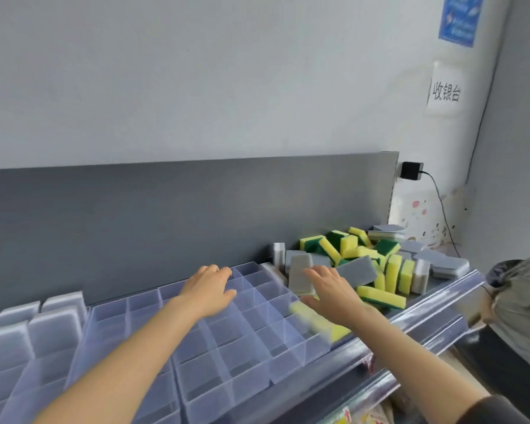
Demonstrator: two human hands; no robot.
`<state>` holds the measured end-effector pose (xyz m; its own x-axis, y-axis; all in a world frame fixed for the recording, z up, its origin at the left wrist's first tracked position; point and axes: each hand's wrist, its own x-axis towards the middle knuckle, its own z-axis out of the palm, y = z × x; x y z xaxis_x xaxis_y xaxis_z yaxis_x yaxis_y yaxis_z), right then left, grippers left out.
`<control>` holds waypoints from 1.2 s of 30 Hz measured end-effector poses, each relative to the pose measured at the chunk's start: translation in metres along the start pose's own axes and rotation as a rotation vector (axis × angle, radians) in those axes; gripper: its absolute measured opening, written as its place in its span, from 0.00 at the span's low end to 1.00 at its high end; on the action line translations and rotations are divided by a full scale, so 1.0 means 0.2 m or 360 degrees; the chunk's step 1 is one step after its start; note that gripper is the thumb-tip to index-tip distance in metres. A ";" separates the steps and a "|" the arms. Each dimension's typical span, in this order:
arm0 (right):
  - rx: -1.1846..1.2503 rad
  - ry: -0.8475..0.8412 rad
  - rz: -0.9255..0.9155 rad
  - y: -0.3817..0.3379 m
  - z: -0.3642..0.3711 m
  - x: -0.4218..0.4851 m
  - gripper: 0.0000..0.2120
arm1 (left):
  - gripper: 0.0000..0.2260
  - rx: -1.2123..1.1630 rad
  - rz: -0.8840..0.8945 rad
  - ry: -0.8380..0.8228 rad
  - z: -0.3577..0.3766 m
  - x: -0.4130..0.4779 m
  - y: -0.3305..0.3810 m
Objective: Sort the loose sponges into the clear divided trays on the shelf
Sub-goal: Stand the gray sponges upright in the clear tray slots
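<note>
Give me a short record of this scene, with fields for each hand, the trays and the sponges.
left hand: open, resting on the tray dividers
right hand: reaching at a grey sponge; grip unclear
trays: clear, middle cells empty
pale sponges: standing in the left tray
pile: loose yellow-green and grey sponges, right of the trays
yellow sponge: blurred, under the right wrist at the tray's right edge
</note>
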<state>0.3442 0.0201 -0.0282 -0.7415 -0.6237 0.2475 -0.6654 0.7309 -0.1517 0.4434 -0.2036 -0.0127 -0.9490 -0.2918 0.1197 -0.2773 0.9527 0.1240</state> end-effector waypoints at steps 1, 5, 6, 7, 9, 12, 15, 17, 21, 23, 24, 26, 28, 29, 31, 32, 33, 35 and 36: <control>-0.0005 0.0000 0.0005 0.07 -0.02 0.00 0.26 | 0.20 -0.0026 0.0007 -0.0017 0.00 0.02 0.07; 0.0004 -0.0007 0.0018 0.32 -0.08 -0.02 0.26 | 0.20 -0.0066 0.0027 -0.0036 0.04 0.12 0.33; 0.0009 -0.0004 0.0021 0.37 -0.10 -0.03 0.26 | 0.19 -0.0061 0.0033 -0.0037 0.05 0.14 0.39; 0.0017 -0.0001 0.0027 0.43 -0.11 -0.04 0.26 | 0.19 -0.0057 0.0044 -0.0036 0.06 0.16 0.45; 0.0030 0.0003 0.0046 0.55 -0.13 -0.06 0.26 | 0.20 -0.0067 0.0071 -0.0042 0.07 0.21 0.56; 0.0009 -0.0011 0.0085 0.68 -0.14 -0.08 0.25 | 0.20 -0.0097 0.0105 -0.0050 0.07 0.28 0.68; 0.0012 -0.0002 0.0135 0.81 -0.16 -0.08 0.26 | 0.19 -0.0120 0.0167 -0.0047 0.10 0.37 0.80; 0.0016 -0.0003 0.0175 0.90 -0.15 -0.06 0.26 | 0.21 -0.0138 0.0210 -0.0046 0.11 0.43 0.88; 0.0023 -0.0008 0.0251 1.07 -0.15 0.00 0.27 | 0.21 -0.0085 0.0275 -0.0036 0.15 0.62 1.01; 0.0001 -0.0005 0.0277 1.15 -0.15 0.05 0.26 | 0.19 -0.0147 0.0312 -0.0030 0.17 0.72 1.06; -0.0003 0.0000 0.0290 1.20 -0.15 0.08 0.27 | 0.19 -0.0188 0.0338 -0.0020 0.18 0.77 1.07; 0.0003 0.0005 0.0322 1.27 -0.16 0.15 0.27 | 0.20 -0.0226 0.0373 -0.0008 0.18 0.88 1.11; -0.0005 0.0010 0.0348 1.35 -0.16 0.23 0.27 | 0.21 -0.0238 0.0370 -0.0010 0.18 0.99 1.14; -0.0002 0.0013 0.0361 1.39 -0.16 0.26 0.27 | 0.21 -0.0243 0.0357 -0.0018 0.19 1.05 1.15; 0.0017 0.0028 0.0386 1.46 -0.17 0.32 0.27 | 0.21 -0.0250 0.0364 -0.0038 0.20 1.17 1.19; 0.0023 0.0032 0.0399 1.50 -0.16 0.35 0.27 | 0.21 -0.0247 0.0383 -0.0049 0.21 1.23 1.21; 0.0025 0.0033 0.0413 1.54 -0.16 0.37 0.27 | 0.21 -0.0250 0.0404 -0.0058 0.22 1.27 1.24; 0.0029 0.0033 0.0446 1.62 -0.15 0.41 0.26 | 0.21 -0.0266 0.0445 -0.0079 0.24 1.35 1.29; 0.0032 0.0036 0.0464 1.65 -0.15 0.42 0.26 | 0.21 -0.0280 0.0464 -0.0087 0.26 1.39 1.32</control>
<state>0.0639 0.2170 -0.0289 -0.8996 -0.3819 0.2117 -0.4265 0.8725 -0.2385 0.0984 -0.0284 0.0023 -0.9924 0.0001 0.1229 0.0325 0.9648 0.2609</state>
